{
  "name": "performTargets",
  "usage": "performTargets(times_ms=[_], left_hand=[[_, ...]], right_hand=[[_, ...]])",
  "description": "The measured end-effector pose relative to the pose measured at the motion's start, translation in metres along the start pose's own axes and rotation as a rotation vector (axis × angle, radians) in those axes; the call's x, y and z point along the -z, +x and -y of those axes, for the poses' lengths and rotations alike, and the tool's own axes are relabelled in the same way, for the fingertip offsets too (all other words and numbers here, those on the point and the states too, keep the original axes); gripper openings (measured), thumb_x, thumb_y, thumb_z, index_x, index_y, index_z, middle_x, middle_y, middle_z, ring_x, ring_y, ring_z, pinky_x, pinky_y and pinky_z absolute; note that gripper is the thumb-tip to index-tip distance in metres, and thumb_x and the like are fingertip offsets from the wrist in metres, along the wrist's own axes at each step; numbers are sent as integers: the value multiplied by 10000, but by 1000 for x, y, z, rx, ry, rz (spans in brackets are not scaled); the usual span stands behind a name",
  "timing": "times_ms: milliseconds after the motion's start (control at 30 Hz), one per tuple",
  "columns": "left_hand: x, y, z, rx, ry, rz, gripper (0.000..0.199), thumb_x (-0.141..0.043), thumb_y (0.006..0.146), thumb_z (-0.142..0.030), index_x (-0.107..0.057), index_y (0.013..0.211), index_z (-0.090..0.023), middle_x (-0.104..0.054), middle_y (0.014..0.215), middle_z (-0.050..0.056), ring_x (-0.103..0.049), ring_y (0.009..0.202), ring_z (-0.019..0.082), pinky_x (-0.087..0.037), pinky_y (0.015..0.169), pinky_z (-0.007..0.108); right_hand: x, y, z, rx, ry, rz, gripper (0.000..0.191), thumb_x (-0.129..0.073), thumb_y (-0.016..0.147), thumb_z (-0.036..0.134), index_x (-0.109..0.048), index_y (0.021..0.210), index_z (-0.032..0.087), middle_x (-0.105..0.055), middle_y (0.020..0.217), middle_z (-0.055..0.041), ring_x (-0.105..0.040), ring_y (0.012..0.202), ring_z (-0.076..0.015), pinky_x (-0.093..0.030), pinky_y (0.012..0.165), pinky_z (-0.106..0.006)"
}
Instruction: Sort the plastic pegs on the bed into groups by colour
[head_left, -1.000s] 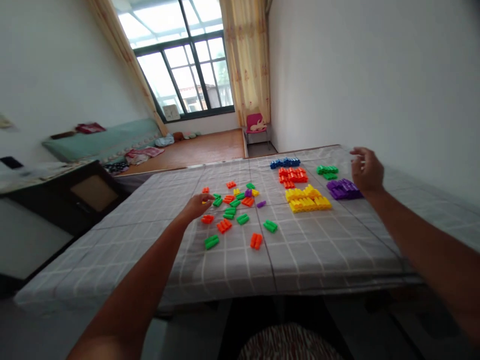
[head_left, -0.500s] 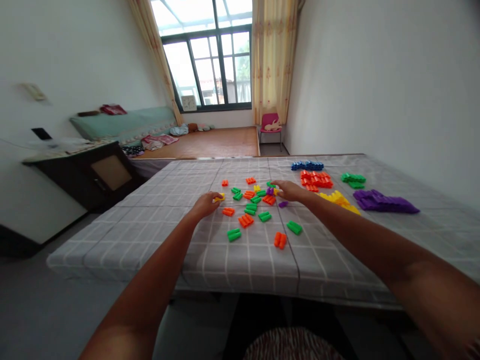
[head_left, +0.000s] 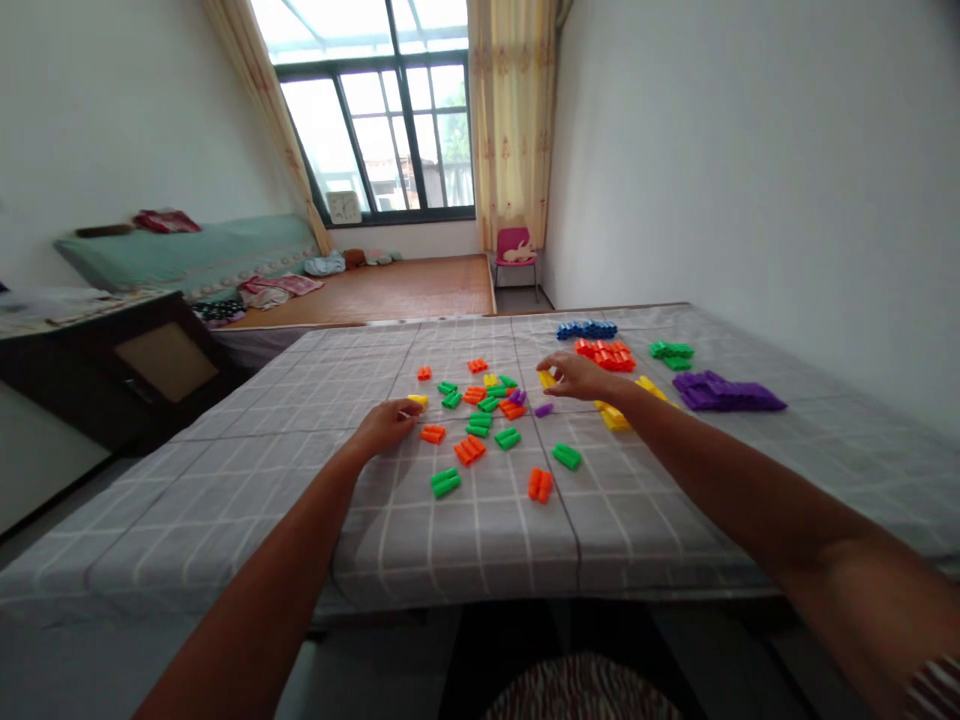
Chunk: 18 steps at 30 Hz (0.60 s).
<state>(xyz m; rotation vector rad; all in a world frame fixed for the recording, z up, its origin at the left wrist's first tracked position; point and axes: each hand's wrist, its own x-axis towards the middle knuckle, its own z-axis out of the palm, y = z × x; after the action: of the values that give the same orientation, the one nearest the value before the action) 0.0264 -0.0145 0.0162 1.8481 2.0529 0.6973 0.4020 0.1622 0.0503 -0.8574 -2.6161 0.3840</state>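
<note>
My right hand (head_left: 576,376) pinches a small yellow plastic block (head_left: 547,379) just above the bed-like table, to the right of the scattered blocks. On the left, my left hand (head_left: 388,424) has its fingers closed at another yellow block (head_left: 418,400), which shows above the fingertips. Between the hands lie loose pairs of tube-shaped blocks, among them green (head_left: 445,483), orange (head_left: 470,450) and purple (head_left: 543,410) ones. A yellow pile (head_left: 616,416) is partly hidden behind my right wrist.
Sorted piles stand at the right: blue (head_left: 587,330), orange (head_left: 606,355), green (head_left: 672,353) and purple (head_left: 726,392). A grey checked cloth (head_left: 255,500) covers the work surface. Beyond are a low platform (head_left: 420,285), a pink chair (head_left: 514,245) and a dark cabinet (head_left: 127,360).
My right hand has moved right, away from the scattered blocks, with the yellow block in its fingers. My left hand stays near the left yellow block. The view has turned slightly right.
</note>
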Motion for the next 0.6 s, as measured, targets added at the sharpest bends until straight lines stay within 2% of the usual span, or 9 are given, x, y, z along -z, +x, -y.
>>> performTargets(times_ms=[133, 233, 367, 500, 600], left_hand=[[6, 0, -1, 8, -20, 16, 491, -593, 662, -589, -735, 947, -215, -747, 1018, 54, -679, 873, 245, -519, 843, 344], [10, 3, -2, 20, -52, 38, 546, -605, 622, -646, -741, 925, -214, -745, 1042, 63, -682, 905, 258, -513, 867, 341], [8, 12, -8, 52, -87, 58, 578, -634, 567, -673, -743, 909, -220, -744, 1051, 62, -683, 947, 270, -511, 888, 343], [2, 18, -18, 64, -81, 56, 563, -630, 573, -639, -741, 930, -217, -748, 1029, 68, -688, 944, 272, -518, 869, 345], [1, 18, -23, 52, -45, 55, 491, -611, 611, -554, -741, 934, -208, -752, 1010, 69, -690, 928, 260, -520, 853, 331]], right_hand=[[57, -41, -29, -117, 21, -201, 445, -730, 699, 480, -691, 1070, 239, -719, 913, -49, -671, 806, -212, -538, 740, -332], [82, -76, -52, -153, -50, -193, 393, -735, 672, 497, -711, 974, 249, -725, 903, -41, -662, 828, -229, -525, 794, -372], [77, -113, -63, -61, -156, -53, 340, -725, 694, 461, -716, 968, 259, -722, 985, -49, -627, 947, -260, -487, 875, -404], [62, -134, -66, 8, -220, -54, 340, -715, 723, 407, -707, 1035, 272, -709, 1027, -56, -600, 1027, -272, -462, 910, -409], [58, -141, -69, 71, -245, -58, 308, -701, 742, 388, -709, 1028, 273, -712, 1034, -58, -595, 1031, -273, -458, 909, -423]])
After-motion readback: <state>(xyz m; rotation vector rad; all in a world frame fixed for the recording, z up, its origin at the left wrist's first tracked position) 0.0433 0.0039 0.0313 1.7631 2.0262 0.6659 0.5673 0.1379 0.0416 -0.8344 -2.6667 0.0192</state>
